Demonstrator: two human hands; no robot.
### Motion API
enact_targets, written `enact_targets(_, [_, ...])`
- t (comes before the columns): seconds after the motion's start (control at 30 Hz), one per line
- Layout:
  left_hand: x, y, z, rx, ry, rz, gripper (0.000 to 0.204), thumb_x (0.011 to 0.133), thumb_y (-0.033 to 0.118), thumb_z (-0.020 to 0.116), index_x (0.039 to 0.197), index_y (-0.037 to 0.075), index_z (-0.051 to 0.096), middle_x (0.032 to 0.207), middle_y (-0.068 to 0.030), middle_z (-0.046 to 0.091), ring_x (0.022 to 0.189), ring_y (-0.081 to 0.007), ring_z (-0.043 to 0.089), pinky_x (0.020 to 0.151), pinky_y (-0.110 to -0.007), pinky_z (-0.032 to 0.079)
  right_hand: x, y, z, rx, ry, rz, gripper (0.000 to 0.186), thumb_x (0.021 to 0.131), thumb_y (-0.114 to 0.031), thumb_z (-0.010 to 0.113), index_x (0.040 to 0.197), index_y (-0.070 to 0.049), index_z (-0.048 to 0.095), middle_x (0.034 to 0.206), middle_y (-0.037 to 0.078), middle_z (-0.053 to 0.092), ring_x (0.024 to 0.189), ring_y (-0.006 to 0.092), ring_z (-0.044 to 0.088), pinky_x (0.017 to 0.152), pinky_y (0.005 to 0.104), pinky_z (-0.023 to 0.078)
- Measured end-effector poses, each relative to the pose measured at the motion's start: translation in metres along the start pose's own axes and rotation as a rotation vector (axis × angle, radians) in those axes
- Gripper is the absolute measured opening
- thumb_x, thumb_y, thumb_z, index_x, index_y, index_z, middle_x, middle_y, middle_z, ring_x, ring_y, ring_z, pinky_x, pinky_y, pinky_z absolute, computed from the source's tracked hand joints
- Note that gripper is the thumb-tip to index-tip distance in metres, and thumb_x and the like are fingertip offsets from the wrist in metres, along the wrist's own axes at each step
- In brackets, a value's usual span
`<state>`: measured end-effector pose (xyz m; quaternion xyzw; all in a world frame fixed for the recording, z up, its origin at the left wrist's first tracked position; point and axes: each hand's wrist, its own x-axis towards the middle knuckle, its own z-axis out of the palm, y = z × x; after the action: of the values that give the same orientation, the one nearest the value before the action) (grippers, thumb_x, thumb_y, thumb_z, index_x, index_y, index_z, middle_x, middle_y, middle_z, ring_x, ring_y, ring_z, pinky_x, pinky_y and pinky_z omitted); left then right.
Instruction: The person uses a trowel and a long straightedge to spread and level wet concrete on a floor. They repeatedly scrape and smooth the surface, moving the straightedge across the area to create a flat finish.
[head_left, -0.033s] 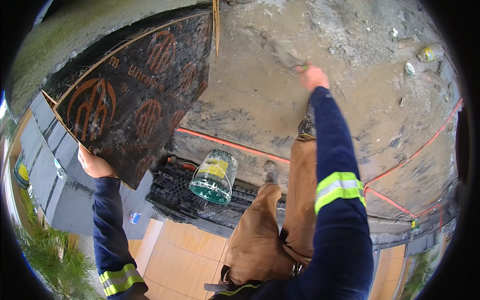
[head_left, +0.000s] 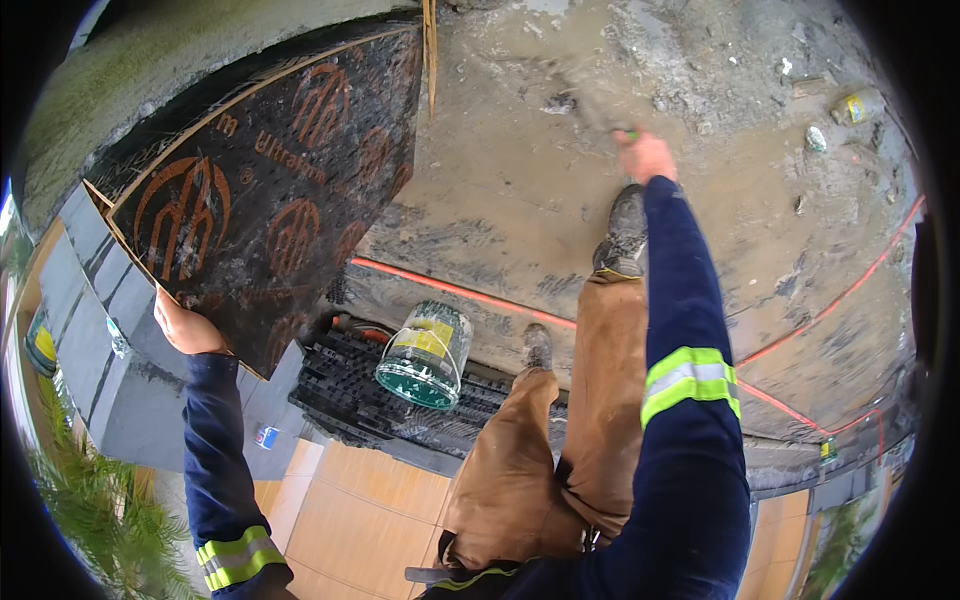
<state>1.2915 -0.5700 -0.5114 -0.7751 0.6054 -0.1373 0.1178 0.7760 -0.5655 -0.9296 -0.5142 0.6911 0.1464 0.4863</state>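
My left hand [head_left: 192,322] grips the lower left edge of a dark panel [head_left: 265,200] with orange print, which is tilted up at the left. My right hand [head_left: 648,155], at the upper middle, is closed on a green-handled tool [head_left: 625,134]; its far end is blurred over the muddy grey-brown floor [head_left: 500,170]. My right boot [head_left: 620,230] is on that floor just below the hand. An orange line [head_left: 460,292] runs across the floor.
A green-based bucket [head_left: 418,355] stands on black grid matting [head_left: 330,375]. Grey slabs [head_left: 145,400] lie at left beside plants [head_left: 100,490]. Tan tiles [head_left: 350,510] are at the bottom. A jar [head_left: 855,108] and debris lie at upper right, and a rough wall edge [head_left: 180,60] is at upper left.
My right hand and forearm have shifted slightly to the right with the tool, uncovering more of my right boot. My left hand and the panel are in the same place.
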Motion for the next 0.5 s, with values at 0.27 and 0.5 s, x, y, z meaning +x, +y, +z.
enact_targets(0.27, [0.005, -0.015, 0.027, -0.114, 0.037, -0.135, 0.034, 0.087, -0.001, 0.038, 0.118, 0.002, 0.050, 0.106, -0.0161, 0.054, 0.099, -0.0272, 0.053, 0.087, -0.032, 0.041, 0.004, 0.149, -0.152, 0.102, 0.684, 0.391, 0.056, 0.085, -0.052, 0.045, 0.090, 0.001, 0.059, 0.087, 0.029, 0.060, 0.088, 0.0423, 0.058, 0.077, 0.0465, 0.045])
enact_targets(0.5, [0.009, -0.029, 0.029, 0.085, 0.022, -0.015, 0.038, 0.085, -0.003, 0.037, 0.120, 0.003, 0.048, 0.108, -0.0175, 0.054, 0.100, -0.0298, 0.052, 0.087, -0.035, 0.041, -0.067, 0.058, -0.034, 0.060, 0.294, -0.033, 0.048, 0.087, -0.048, 0.043, 0.095, 0.000, 0.050, 0.069, 0.026, 0.059, 0.069, 0.0409, 0.061, 0.061, 0.0472, 0.049])
